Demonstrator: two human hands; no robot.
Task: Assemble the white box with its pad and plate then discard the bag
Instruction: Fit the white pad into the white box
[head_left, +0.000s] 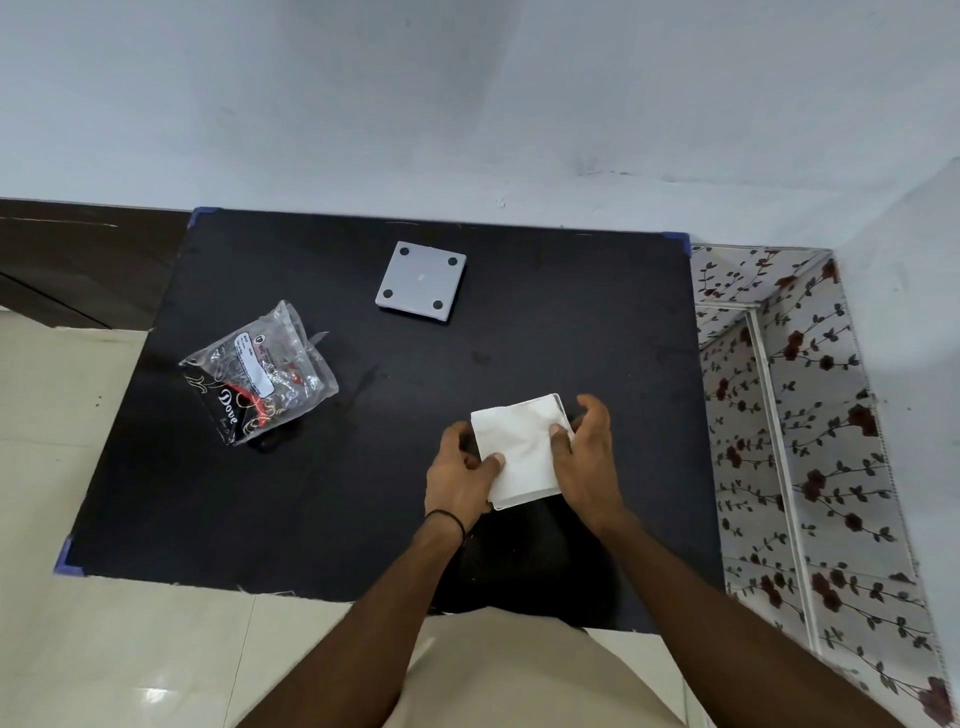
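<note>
both hands on the white box (519, 452) at the near right of the black desk (519, 338), white pad on top, left hand (460, 475) and right hand (584, 452) fingers pinching its sides, grey plate (421, 283) far back, crinkly clear bag (260, 371) off left, nothing between them, floral panel (800, 415) beside the desk

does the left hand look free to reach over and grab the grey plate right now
Probably not at once: the left hand and right hand both press the white pad onto the white box. The path to the grey plate across the black table looks unobstructed once it lets go.
</note>
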